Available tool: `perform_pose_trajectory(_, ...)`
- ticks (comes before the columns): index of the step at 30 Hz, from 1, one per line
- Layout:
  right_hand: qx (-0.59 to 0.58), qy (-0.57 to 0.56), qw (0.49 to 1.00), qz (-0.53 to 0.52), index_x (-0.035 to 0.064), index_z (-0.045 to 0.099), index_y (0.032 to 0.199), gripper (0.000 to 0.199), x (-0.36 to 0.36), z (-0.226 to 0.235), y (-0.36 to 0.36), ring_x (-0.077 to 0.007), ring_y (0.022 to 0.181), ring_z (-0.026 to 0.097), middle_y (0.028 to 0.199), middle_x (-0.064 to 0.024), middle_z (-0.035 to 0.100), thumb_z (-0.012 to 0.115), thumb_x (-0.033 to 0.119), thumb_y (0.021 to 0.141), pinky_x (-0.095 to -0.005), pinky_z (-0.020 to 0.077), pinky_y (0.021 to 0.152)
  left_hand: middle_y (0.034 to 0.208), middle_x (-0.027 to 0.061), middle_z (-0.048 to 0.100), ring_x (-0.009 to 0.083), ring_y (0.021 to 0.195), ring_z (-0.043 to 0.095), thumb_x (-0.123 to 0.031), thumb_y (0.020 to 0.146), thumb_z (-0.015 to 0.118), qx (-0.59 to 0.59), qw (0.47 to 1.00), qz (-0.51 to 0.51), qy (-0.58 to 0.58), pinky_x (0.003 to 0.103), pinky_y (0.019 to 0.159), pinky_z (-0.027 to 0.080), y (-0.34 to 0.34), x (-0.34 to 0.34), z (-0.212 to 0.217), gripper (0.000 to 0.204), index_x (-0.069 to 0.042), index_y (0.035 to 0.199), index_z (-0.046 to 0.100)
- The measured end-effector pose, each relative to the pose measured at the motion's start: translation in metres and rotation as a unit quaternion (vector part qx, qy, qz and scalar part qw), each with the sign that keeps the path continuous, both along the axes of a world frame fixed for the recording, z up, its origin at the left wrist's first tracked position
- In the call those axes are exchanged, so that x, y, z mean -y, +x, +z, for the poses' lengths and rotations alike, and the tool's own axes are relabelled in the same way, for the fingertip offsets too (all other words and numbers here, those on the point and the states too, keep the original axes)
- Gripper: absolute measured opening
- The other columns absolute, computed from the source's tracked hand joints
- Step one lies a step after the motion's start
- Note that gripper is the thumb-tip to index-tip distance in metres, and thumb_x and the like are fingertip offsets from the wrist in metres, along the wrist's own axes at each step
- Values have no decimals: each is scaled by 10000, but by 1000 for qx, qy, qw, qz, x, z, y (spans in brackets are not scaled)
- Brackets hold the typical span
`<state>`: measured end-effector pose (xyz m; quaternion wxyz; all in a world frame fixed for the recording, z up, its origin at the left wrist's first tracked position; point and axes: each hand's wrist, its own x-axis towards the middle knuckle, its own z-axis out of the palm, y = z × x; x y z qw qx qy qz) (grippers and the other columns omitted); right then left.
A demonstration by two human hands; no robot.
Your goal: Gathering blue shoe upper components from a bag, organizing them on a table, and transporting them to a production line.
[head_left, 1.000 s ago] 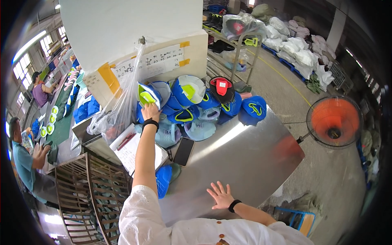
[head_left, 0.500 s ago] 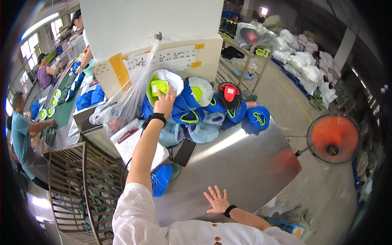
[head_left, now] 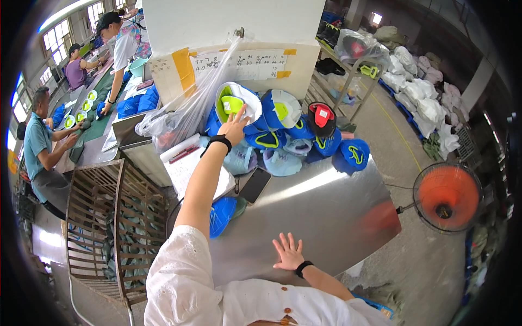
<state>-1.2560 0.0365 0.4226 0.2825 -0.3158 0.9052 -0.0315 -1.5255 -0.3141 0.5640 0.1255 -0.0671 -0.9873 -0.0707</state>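
Note:
My left hand point(head_left: 234, 130) reaches to the back of the metal table, fingers stretched out against the rim of a blue shoe upper point(head_left: 248, 104) with white lining and a yellow-green insert. I cannot tell whether the fingertips press on it. Beside it stand another blue and white shoe upper point(head_left: 292, 104) and a black one with a red insert point(head_left: 322, 117). More blue shoe uppers point(head_left: 353, 156) and pale blue ones point(head_left: 281, 162) are piled below. My right hand point(head_left: 288, 252) is open, fingers spread, at the table's near side, holding nothing.
A black phone point(head_left: 255, 186), an open notebook point(head_left: 187, 173) with pens and a blue shoe point(head_left: 222, 214) lie on the metal table point(head_left: 310, 217). A slatted rack point(head_left: 117, 233) stands left, a fan point(head_left: 447, 196) right. Several people work at a green bench point(head_left: 100, 122).
The whole view has shifted, so the table and pile sit farther right. My left hand's fingers have drawn closer together at the upper's rim. My right hand stays spread.

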Motion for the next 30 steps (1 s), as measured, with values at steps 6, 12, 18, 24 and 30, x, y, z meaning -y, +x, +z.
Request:
perform_pose_trajectory(6,1,-12,1000,-7,189,100,1392,989,-3,0,4,-354,1316,-134,1452,-120,-74,677,479,643,-629,-10,980,1430,66,174,302,1189,392,-36,719,483,-6,999,-32,15,360,952,374,27,4,21,443,-119,1151,534)
perform_pose_trajectory(12,-4,-15,1000,-9,198,115,1391,986,2,3,10,-345,1322,-115,1456,-105,-64,686,468,634,-630,7,986,1375,142,256,336,1193,376,-98,730,534,-29,994,-29,101,379,953,368,64,-8,20,369,-111,1098,541)
perform_pose_trajectory(18,-20,-1,1000,-17,217,120,1393,989,1,1,5,-330,1329,-105,1460,-79,-80,694,465,627,-623,17,998,1264,145,412,351,1070,477,-89,730,570,-107,973,-26,203,386,872,428,197,-4,8,302,-104,1031,565)
perform_pose_trajectory(24,-16,-4,1000,-11,193,119,1394,988,-3,11,1,-330,1328,-103,1460,-88,-59,691,464,635,-614,20,1005,1004,135,529,278,869,538,39,745,507,-186,935,225,203,300,720,440,404,4,-53,180,-21,914,525)
perform_pose_trajectory(30,-120,73,982,127,57,293,1295,949,25,24,-4,-474,1215,252,1336,-231,260,722,512,582,-575,412,831,1345,238,236,431,1236,224,-287,665,695,97,943,272,163,492,967,288,573,-119,-165,710,-7,1226,363)
